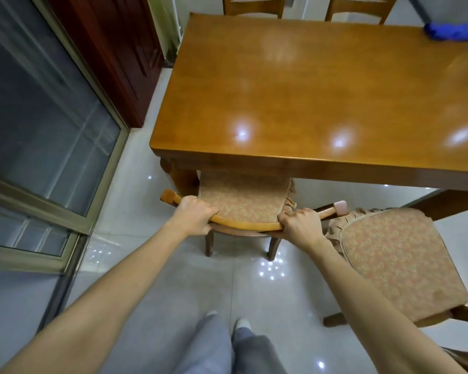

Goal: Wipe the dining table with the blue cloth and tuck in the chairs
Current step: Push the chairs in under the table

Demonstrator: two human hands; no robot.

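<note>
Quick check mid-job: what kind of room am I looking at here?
Most likely a home dining area: a wooden dining table, matching cushioned chairs around it, a glazed sliding door alongside.

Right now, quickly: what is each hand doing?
Left hand: closed, gripping the chair's curved top rail.
Right hand: closed, gripping the same rail.

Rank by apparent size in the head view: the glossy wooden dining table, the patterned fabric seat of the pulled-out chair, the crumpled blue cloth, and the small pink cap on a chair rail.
1. glossy wooden dining table
2. patterned fabric seat, flattered by nearness
3. crumpled blue cloth, far away
4. small pink cap
</note>
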